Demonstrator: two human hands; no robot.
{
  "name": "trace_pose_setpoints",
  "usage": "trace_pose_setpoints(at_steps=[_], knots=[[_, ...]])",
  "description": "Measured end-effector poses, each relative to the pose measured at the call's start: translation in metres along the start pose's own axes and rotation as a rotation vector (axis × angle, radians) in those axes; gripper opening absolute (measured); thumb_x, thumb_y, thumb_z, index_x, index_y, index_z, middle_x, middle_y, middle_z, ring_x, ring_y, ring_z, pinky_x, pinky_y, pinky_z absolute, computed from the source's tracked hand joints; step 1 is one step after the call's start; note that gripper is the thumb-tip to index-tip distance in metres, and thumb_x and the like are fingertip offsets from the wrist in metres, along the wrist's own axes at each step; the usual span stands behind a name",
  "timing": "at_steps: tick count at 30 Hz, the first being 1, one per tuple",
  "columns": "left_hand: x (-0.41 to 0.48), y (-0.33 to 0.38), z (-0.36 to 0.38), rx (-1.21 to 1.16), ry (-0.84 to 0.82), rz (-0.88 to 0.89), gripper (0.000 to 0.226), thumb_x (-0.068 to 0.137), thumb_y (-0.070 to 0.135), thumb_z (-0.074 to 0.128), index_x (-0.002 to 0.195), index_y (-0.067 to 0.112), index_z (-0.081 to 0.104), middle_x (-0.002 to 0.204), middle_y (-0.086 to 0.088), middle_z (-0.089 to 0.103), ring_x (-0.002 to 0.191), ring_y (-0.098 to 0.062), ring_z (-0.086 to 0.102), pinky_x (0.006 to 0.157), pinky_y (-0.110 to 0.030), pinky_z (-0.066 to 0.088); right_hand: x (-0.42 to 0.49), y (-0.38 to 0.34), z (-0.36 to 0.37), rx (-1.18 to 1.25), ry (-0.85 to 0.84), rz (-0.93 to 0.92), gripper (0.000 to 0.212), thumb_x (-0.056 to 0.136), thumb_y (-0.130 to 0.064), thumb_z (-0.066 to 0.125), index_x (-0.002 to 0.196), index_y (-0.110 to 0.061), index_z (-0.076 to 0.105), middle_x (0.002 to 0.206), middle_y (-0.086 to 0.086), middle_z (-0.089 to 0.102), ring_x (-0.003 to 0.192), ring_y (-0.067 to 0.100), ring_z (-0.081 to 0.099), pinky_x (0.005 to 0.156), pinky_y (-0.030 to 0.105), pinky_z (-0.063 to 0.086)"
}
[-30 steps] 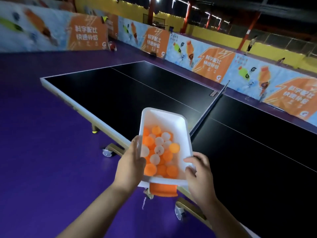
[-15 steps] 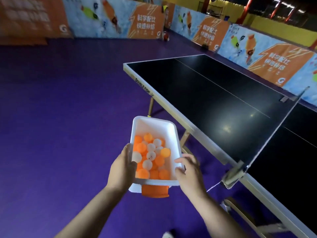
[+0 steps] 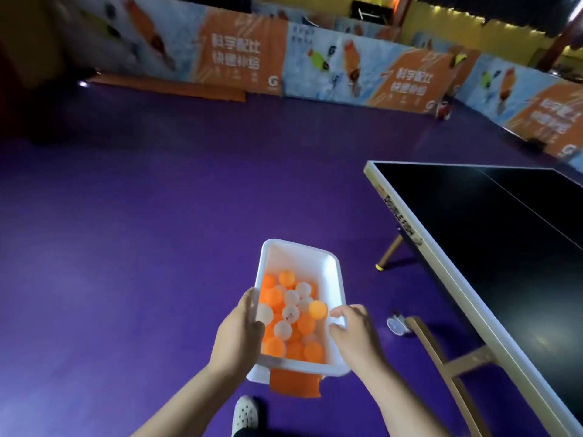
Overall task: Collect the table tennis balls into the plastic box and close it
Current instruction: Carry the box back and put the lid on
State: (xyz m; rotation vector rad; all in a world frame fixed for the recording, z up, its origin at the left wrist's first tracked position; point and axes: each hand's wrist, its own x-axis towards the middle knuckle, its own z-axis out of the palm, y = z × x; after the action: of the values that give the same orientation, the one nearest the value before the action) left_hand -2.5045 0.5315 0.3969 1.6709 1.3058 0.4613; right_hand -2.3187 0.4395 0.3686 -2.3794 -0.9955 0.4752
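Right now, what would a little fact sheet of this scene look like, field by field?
Box: white plastic box, open, held over the purple floor
Contents: orange and white table tennis balls, heaped at the near end
Left hand: grips the box's left rim
Right hand: grips the box's right rim
Table: black table tennis table, to the right, apart from the box

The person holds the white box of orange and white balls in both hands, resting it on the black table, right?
Not quite. In the head view the left hand and right hand do hold the plastic box of balls, but over the purple floor beside the table, not resting on it.
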Motion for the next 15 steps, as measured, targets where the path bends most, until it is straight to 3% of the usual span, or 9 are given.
trace_pose_setpoints(at_steps=[4,8,12,15], knots=[[0.086,0.02,-0.042,-0.013,0.064,-0.001,0.064,0.083,-0.001,0.043,0.142,0.025,0.037,0.123,0.001,0.06,0.092,-0.016,0.052,0.074,-0.029,0.041,0.092,-0.07,0.016,0.016,-0.018,-0.02,0.019,0.085,-0.013,0.053,0.099,-0.023,0.063,0.098,-0.003,0.044,0.087,0.023,0.057,0.067,0.028,0.044],[0.166,0.032,-0.082,-0.005,0.129,-0.026,0.06,0.083,0.001,0.045,0.136,0.029,0.04,0.102,0.006,0.06,0.087,-0.019,0.058,0.073,-0.035,0.048,0.169,-0.136,0.031,0.016,-0.004,-0.088,0.021,0.086,-0.008,0.051,0.098,-0.02,0.064,0.097,-0.002,0.045,0.088,0.023,0.054,0.066,0.027,0.041],[0.236,0.026,-0.117,0.04,0.176,-0.065,0.06,0.083,0.004,0.046,0.137,0.029,0.038,0.096,0.005,0.06,0.074,-0.015,0.056,0.056,-0.023,0.043,0.229,-0.191,0.056,0.023,-0.026,-0.131,0.022,0.087,-0.007,0.05,0.095,-0.02,0.064,0.098,-0.003,0.044,0.09,0.024,0.055,0.067,0.028,0.041],[0.29,0.019,-0.141,0.049,0.187,-0.081,0.06,0.083,0.004,0.047,0.138,0.028,0.037,0.095,0.005,0.061,0.073,-0.015,0.055,0.052,-0.018,0.038,0.272,-0.227,0.078,0.024,-0.032,-0.136,0.021,0.087,-0.007,0.049,0.093,-0.02,0.064,0.097,-0.003,0.044,0.082,0.019,0.048,0.063,0.025,0.034]])
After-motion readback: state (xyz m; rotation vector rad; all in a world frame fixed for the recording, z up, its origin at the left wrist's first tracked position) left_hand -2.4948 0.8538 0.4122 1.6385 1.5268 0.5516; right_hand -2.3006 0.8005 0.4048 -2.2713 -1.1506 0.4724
